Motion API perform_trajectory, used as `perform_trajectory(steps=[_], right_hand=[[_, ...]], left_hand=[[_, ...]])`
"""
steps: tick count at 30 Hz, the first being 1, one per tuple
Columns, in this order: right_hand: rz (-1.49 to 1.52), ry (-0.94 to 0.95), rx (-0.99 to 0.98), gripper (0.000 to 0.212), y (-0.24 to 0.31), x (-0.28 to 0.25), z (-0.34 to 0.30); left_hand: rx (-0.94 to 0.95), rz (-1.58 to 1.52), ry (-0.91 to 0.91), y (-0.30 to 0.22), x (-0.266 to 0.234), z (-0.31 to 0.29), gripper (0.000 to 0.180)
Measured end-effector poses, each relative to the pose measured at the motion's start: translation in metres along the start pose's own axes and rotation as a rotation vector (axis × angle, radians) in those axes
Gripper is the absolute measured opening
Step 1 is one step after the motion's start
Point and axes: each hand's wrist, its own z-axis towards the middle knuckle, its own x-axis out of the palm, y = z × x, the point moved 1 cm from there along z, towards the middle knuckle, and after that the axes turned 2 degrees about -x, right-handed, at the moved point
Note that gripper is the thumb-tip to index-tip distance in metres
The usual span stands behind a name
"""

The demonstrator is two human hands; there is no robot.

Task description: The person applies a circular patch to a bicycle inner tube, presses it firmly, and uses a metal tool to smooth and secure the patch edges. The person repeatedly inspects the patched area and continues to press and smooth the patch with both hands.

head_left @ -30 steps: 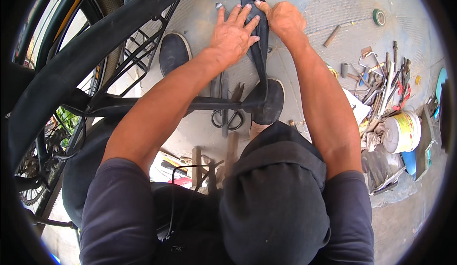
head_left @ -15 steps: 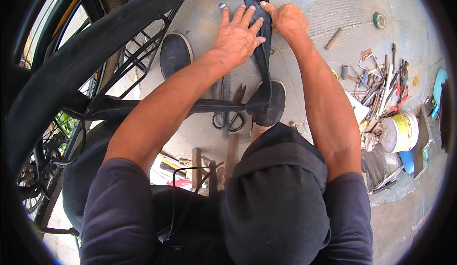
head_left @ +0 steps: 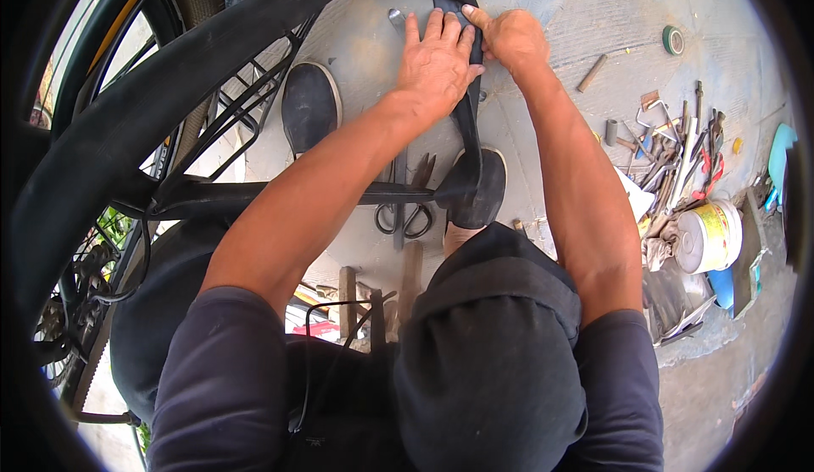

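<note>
A flattened black rubber inner tube (head_left: 469, 120) runs from the far edge down to my right shoe (head_left: 483, 186). My left hand (head_left: 432, 61) lies flat across it with the fingers stretched out, its palm toward the tube. Just to the right, my right hand (head_left: 513, 38) is closed, fingers curled, with the thumb pressing on the tube's edge; what lies under the curled fingers is hidden. A shiny metal tool end (head_left: 396, 18) rests on the ground beside the left fingertips. Closer to me, black-handled scissors (head_left: 417, 219) lie near a long flat metal bar (head_left: 399, 226).
A bicycle with a black rack (head_left: 246, 120) stands at the left, crossed by a thick black tube (head_left: 127, 124). On the right are a green tape roll (head_left: 673, 40), a short stick (head_left: 592, 74), a heap of hand tools (head_left: 678, 154) and a white-and-yellow bucket (head_left: 710, 236).
My left hand has shifted slightly right along the inner tube, toward the right hand, uncovering more of the metal tool end. The right hand has stayed nearly in place.
</note>
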Motion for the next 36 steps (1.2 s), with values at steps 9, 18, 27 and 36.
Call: perform_trajectory(steps=[9, 18, 27, 36], right_hand=[[0.012, -0.105, 0.012, 0.064, -0.005, 0.013, 0.011], [0.152, -0.051, 0.034, 0.064, 0.001, -0.003, -0.007], [0.193, -0.066, 0.012, 0.054, -0.001, 0.002, -0.009], [0.573, -0.413, -0.297, 0.034, -0.054, 0.012, -0.117]], left_hand=[[0.023, -0.019, -0.027, -0.009, 0.009, -0.007, 0.067], [0.044, 0.027, -0.018, -0.012, 0.006, -0.005, 0.066], [0.063, 0.041, 0.016, -0.010, 0.009, -0.001, 0.069], [0.145, 0.048, -0.065, 0.002, 0.017, 0.001, 0.065]])
